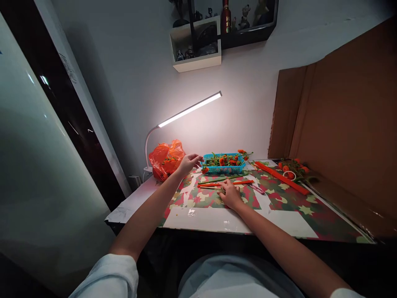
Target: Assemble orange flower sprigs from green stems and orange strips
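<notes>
My left hand (190, 163) reaches to the left end of a blue plastic basket (221, 170) that holds orange flowers with green stems. Its fingers pinch near the stem of an orange flower (205, 170), which hangs at the basket's corner. Lower on the table, my right hand (230, 195) rests with curled fingers beside a thin orange strip (245, 182) and a slim dark stick (208, 188). What lies under those fingers is hidden. A long green stem (214, 179) lies between the hand and the basket. To the right is a pink looped object (257, 188).
An orange plastic bag (159, 161) with flowers inside stands at the left under a lit desk lamp (189, 109). On the right lie a long orange strip (282, 178), a white ring (289, 175) and more orange flowers (302, 169) against brown cardboard (344, 111). A shelf (198, 63) hangs above.
</notes>
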Motion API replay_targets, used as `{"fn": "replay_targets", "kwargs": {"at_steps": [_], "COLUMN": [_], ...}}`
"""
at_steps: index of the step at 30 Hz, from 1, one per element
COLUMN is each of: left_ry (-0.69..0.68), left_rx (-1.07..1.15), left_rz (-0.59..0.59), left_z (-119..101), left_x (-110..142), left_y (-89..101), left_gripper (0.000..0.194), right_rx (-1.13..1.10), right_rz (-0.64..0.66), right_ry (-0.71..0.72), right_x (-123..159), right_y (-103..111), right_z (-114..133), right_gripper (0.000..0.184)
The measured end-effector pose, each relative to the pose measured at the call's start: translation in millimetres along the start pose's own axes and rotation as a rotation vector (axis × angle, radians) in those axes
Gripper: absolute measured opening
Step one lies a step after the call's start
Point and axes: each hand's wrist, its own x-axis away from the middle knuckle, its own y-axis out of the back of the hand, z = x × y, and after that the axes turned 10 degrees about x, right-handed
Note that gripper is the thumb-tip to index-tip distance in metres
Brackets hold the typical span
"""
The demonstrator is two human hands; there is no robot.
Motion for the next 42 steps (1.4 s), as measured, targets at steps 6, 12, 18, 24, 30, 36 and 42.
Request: {"fn": "replay_targets", "kwargs": {"at_steps": [6,12,18,24,30,36,42], "left_ry": [0.115,0.190,0.104,0.042,0.139,0.181,0.168], "left_rx": [0.300,0.413,0.465,0.532,0.604,0.575,0.561], "left_rz": [-0.015,0.108,0.003,-0.101,-0.037,0.052,0.061], "left_z": [14,46,83,93,94,100,103], "left_x": [11,22,24,33,38,42,43], "left_y": [-9.4,-33.7,-59.1,-70.8,-76.7,-79.6,-77.8], "left_gripper": [0.038,0.044,0.045,0.044,0.053,0.044,0.051], "right_rx": [-0.241,-0.842,-1.010,-1.030,-1.128,-1.123,-1.135], "right_rz": [-0.098,0.031,0.004,-0.016,-0.095,-0.065,-0.048], "right_ry": [0.107,0.072,-0.154,-0.168,-0.098,-0.059,-0.127], "right_x": [3,1,-5,-10,-15,-13,-12], "right_y": [7,13,6,-4,0,9,14], "right_z": [-1,3,2,-7,-8,-6,-6], "right_gripper": [0.047,0.053,0.037,0.038,0.040,0.038,0.041]}}
